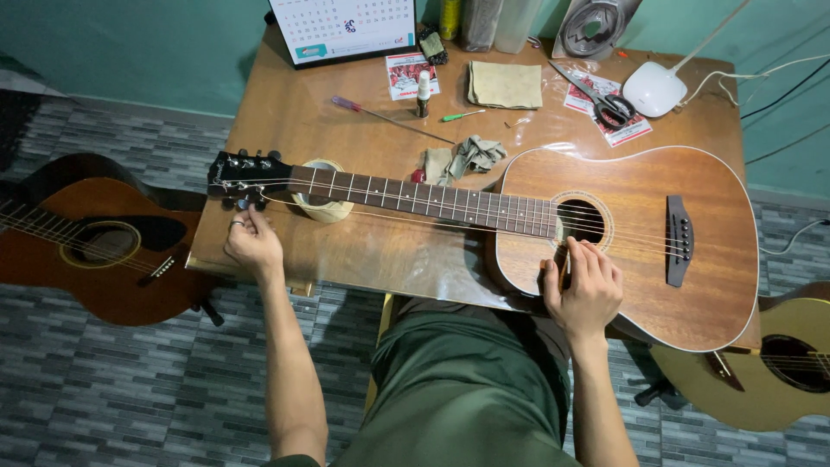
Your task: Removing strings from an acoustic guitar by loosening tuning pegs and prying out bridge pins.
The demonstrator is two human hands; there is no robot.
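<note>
Across the wooden table (285,112) lies the acoustic guitar (640,216), face up, its long axis running left to right with the headstock (251,170) at our left and the body at our right, resting at the table's near edge above our lap. At the headstock end we see our left hand (253,240), fingers pinched narrow on a tuning peg (242,204) along its lower edge, while our right hand (586,290), loosely curled, rests on the body just below the sound hole (580,220) with fingertips on the strings. Each hand thus works the end nearer to it, a roll of tape (324,207) under the neck between them.
</note>
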